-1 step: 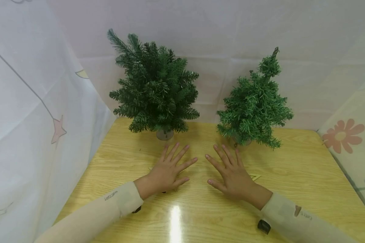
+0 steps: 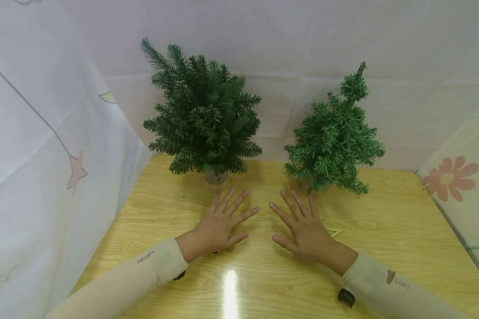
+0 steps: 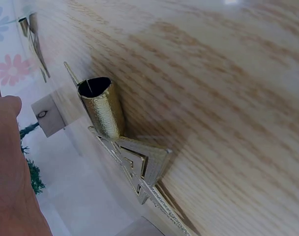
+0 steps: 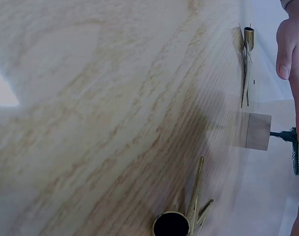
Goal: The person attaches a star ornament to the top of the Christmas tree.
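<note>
My left hand is held palm down above the table with its fingers spread straight. My right hand mirrors it, fingers also spread, holding nothing. Below the left hand, a gold pointed ornament with a hollow tube, like a star tree topper, lies on the wood. A similar gold topper lies under the right hand; in the head view only a tip of it shows past the wrist. Behind the hands stand a fuller dark green artificial tree at left and a slimmer artificial tree at right, its top bare.
Both trees stand on round bases; the left base shows best. The wooden table reaches back to a pale cloth backdrop. Patterned cloth hangs at the right, and more cloth at the left.
</note>
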`<state>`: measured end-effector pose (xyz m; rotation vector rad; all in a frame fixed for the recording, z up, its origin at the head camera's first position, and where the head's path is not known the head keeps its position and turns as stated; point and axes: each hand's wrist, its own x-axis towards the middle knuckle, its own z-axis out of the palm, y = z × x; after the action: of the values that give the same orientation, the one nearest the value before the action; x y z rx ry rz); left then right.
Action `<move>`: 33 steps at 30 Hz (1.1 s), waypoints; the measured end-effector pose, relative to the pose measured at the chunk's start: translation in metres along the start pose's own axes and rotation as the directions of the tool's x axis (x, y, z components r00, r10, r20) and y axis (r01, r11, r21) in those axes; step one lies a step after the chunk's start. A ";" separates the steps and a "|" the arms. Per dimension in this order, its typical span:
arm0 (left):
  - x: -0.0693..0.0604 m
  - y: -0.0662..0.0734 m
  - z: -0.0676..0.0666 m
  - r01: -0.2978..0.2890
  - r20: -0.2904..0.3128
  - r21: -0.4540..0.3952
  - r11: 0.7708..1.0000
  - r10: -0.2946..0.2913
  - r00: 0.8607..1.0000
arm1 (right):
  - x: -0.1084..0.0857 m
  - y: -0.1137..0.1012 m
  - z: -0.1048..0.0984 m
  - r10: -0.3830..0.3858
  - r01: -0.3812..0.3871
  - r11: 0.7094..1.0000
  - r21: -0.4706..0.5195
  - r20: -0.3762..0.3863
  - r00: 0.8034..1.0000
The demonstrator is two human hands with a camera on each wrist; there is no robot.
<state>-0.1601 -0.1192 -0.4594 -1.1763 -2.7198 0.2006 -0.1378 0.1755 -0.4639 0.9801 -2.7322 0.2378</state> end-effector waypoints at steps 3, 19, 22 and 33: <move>0.000 0.000 0.000 0.003 0.001 0.009 1.000 -0.003 1.000 | 0.000 0.000 0.000 -0.004 0.004 1.000 0.001 -0.012 1.000; -0.002 0.000 -0.031 -0.018 -0.194 -0.121 0.992 -0.006 0.981 | 0.005 -0.014 0.006 -0.015 0.024 0.995 0.093 -0.090 0.996; -0.003 -0.004 -0.050 -0.044 -0.291 -0.168 0.985 -0.007 0.957 | 0.007 -0.016 0.003 -0.010 0.024 0.992 0.122 -0.112 0.994; -0.004 -0.013 -0.088 -0.089 -0.583 -0.245 0.966 -0.073 0.809 | 0.010 -0.014 0.000 0.014 0.028 0.979 0.203 -0.202 0.979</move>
<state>-0.1481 -0.1257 -0.3713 -1.0760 -2.2192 -0.4693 -0.1360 0.1584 -0.4604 0.9580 -2.5545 0.5954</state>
